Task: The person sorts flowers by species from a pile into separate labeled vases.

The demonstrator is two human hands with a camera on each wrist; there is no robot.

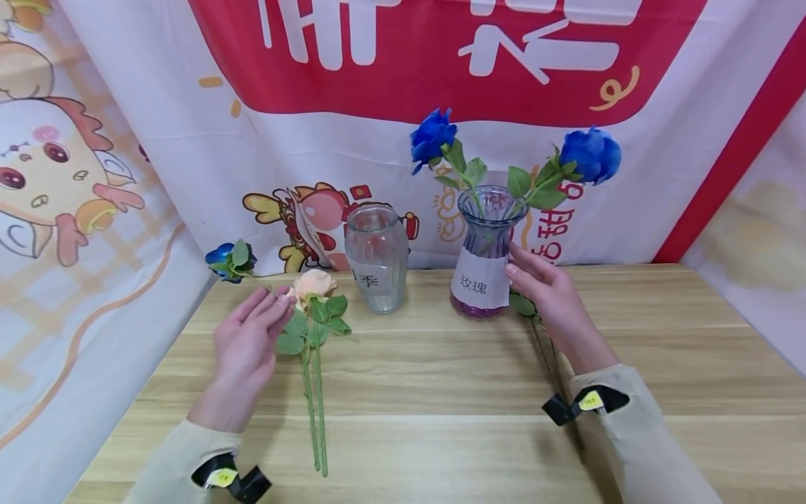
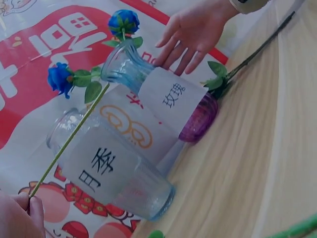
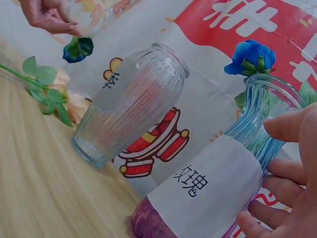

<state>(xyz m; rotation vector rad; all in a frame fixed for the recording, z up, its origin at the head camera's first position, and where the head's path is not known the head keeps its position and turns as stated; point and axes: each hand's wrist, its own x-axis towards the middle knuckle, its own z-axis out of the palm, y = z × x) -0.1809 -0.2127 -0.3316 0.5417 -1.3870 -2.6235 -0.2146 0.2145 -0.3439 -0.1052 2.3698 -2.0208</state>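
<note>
My left hand (image 1: 247, 343) pinches the thin green stem (image 2: 69, 140) of a blue rose between its fingertips. That rose's bloom (image 1: 231, 262) shows beyond the fingers at the left of the head view. With extended fingers my right hand (image 1: 554, 297) touches the side of a flared glass vase (image 1: 488, 238) with a purple base and a white paper label. Two blue roses (image 1: 590, 155) stand in this vase, leaning to opposite sides. To its left stands a clear ribbed glass vase (image 1: 378, 245), also labelled, with no flowers inside.
Peach roses (image 1: 313, 283) with long green stems lie on the wooden table (image 1: 428, 392) beside my left hand. A dark leafy stem (image 1: 554, 364) lies under my right forearm, its upper end hidden. A printed cloth (image 1: 352, 154) hangs behind the vases.
</note>
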